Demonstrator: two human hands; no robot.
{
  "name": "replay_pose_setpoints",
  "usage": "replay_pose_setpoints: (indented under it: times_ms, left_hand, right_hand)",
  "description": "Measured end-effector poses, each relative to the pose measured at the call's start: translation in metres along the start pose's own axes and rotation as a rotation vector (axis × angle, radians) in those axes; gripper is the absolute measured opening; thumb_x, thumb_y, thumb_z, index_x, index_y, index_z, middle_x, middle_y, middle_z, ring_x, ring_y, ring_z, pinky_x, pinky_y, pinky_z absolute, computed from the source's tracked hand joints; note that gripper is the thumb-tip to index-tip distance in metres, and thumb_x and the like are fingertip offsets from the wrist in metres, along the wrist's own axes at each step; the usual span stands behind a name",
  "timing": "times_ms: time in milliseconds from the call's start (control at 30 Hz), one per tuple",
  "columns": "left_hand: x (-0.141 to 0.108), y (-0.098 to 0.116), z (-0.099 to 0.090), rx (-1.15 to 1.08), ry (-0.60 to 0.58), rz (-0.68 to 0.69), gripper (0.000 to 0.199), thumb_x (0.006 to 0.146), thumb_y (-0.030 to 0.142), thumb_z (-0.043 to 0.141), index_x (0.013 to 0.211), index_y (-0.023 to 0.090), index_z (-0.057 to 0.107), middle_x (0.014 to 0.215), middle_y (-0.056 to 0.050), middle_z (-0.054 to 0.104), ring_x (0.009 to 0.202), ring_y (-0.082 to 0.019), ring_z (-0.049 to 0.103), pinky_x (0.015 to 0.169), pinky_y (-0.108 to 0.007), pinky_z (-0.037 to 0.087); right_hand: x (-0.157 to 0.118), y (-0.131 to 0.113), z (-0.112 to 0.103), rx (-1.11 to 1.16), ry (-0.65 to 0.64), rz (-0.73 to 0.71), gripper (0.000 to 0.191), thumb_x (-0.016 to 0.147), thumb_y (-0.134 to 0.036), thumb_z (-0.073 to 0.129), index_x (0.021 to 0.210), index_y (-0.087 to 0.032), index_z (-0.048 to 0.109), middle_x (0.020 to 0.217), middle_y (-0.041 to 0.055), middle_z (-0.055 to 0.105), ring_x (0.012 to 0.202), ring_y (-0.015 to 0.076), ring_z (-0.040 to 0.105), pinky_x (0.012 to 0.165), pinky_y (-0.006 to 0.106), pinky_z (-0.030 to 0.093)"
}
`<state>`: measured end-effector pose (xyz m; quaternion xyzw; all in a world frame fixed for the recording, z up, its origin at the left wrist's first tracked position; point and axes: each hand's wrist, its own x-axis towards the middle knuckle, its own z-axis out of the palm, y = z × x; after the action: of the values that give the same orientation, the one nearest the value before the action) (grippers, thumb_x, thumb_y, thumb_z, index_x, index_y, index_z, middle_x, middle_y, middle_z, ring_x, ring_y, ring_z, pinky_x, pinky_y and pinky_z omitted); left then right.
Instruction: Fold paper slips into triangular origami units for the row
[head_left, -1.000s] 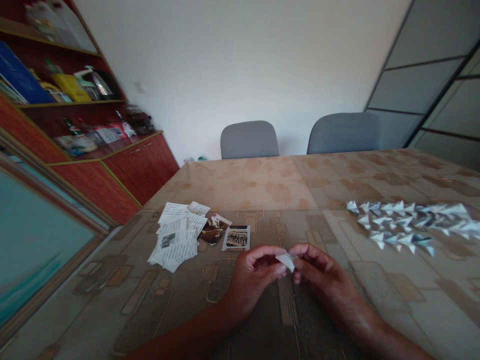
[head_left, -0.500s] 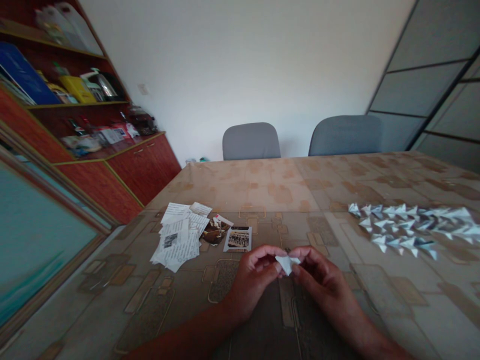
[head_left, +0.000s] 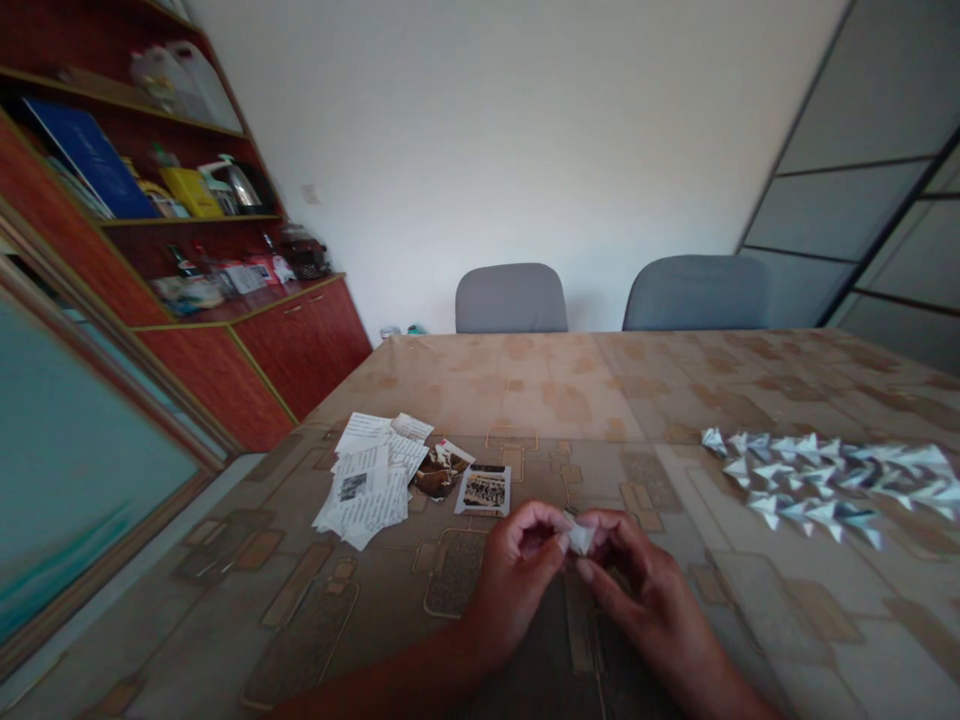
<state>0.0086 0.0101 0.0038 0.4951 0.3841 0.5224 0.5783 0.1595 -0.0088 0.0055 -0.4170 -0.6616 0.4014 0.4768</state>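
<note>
A small white folded paper [head_left: 580,538] is held between both hands above the near middle of the table. My left hand [head_left: 521,575] pinches it from the left with thumb and fingers. From the right, my right hand [head_left: 645,580] has its curled fingers at the paper's edge, the thumb just below it. Left of the hands lie a pile of printed paper pieces [head_left: 367,490], a brown picture piece [head_left: 441,470] and a photo piece [head_left: 484,491]. Rows of small folded paper shapes [head_left: 825,475] sit on the right side.
The table [head_left: 555,390] has a patterned cover. Two grey chairs [head_left: 511,298] [head_left: 694,292] stand at its far edge. A red-brown cabinet [head_left: 300,340] with shelves of household items is at the left, and grey sliding panels [head_left: 862,150] are at the right.
The view has shifted slightly, so the scene sits lower and further right. The fingers have closed in around the paper, less of it shows, and the right thumb has dropped below it.
</note>
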Motion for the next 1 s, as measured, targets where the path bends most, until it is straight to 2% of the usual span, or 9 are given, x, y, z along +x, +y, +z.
replay_pose_setpoints:
  times_ms: [133, 300, 433, 633, 733, 833, 1000]
  left_hand:
    - [0.0000, -0.0037, 0.0012, 0.079, -0.011, 0.040, 0.005, 0.072, 0.017, 0.060, 0.076, 0.016, 0.057, 0.074, -0.001, 0.059, 0.072, -0.016, 0.057, 0.068, -0.026, 0.045]
    - [-0.0028, -0.0088, 0.0046, 0.243, -0.016, 0.050, 0.020, 0.068, 0.003, 0.051, 0.082, 0.016, 0.058, 0.078, 0.000, 0.062, 0.074, -0.016, 0.060, 0.069, -0.024, 0.045]
    - [-0.0052, -0.0097, 0.0059, 0.339, -0.051, 0.061, 0.025, 0.067, 0.000, 0.050, 0.084, 0.016, 0.058, 0.078, -0.001, 0.062, 0.074, -0.016, 0.060, 0.067, -0.024, 0.044]
    - [-0.0057, -0.0062, 0.0063, 0.303, -0.021, 0.111, 0.013, 0.078, 0.009, 0.056, 0.088, 0.017, 0.054, 0.078, -0.001, 0.060, 0.073, -0.016, 0.059, 0.065, -0.024, 0.043]
    - [-0.0073, -0.0050, 0.0063, 0.315, -0.002, 0.129, 0.013, 0.081, 0.016, 0.060, 0.094, 0.017, 0.056, 0.080, -0.001, 0.061, 0.074, -0.016, 0.059, 0.066, -0.024, 0.043]
    - [-0.0090, -0.0038, 0.0062, 0.364, -0.018, 0.163, 0.007, 0.085, 0.020, 0.058, 0.091, 0.017, 0.061, 0.080, -0.001, 0.062, 0.076, -0.016, 0.059, 0.068, -0.024, 0.043]
    - [-0.0096, -0.0064, 0.0065, 0.449, -0.001, 0.208, 0.012, 0.081, 0.009, 0.054, 0.088, 0.018, 0.060, 0.077, 0.001, 0.061, 0.072, -0.014, 0.058, 0.066, -0.023, 0.042]
  right_hand:
    - [0.0002, 0.0016, 0.0007, -0.085, 0.028, -0.018, 0.010, 0.086, -0.021, 0.056, 0.097, -0.022, 0.057, 0.081, 0.0002, 0.067, 0.075, 0.0151, 0.066, 0.070, 0.024, 0.053]
    - [0.0009, 0.0004, -0.0022, -0.179, 0.028, -0.030, 0.015, 0.085, -0.020, 0.052, 0.100, -0.020, 0.055, 0.085, 0.0029, 0.069, 0.075, 0.0164, 0.068, 0.068, 0.025, 0.055]
    - [0.0019, 0.0025, -0.0047, -0.259, 0.041, -0.035, 0.010, 0.084, -0.019, 0.051, 0.091, -0.020, 0.057, 0.079, 0.0023, 0.068, 0.071, 0.0169, 0.068, 0.064, 0.025, 0.054]
    - [0.0005, 0.0030, -0.0024, -0.306, 0.122, -0.088, 0.007, 0.085, -0.019, 0.051, 0.087, -0.022, 0.058, 0.076, 0.0005, 0.069, 0.070, 0.0153, 0.069, 0.064, 0.022, 0.054]
    - [-0.0023, 0.0014, -0.0016, -0.356, 0.155, -0.153, 0.010, 0.085, -0.018, 0.051, 0.091, -0.022, 0.058, 0.077, 0.0001, 0.069, 0.070, 0.0144, 0.070, 0.063, 0.020, 0.054]
    - [-0.0032, 0.0005, -0.0022, -0.424, 0.169, -0.221, 0.014, 0.084, -0.017, 0.050, 0.094, -0.023, 0.058, 0.080, 0.0002, 0.069, 0.073, 0.0144, 0.070, 0.065, 0.020, 0.055]
    - [-0.0014, 0.0008, -0.0036, -0.557, 0.189, -0.311, 0.016, 0.082, -0.013, 0.049, 0.090, -0.024, 0.057, 0.076, -0.0013, 0.065, 0.067, 0.0144, 0.067, 0.060, 0.021, 0.054]
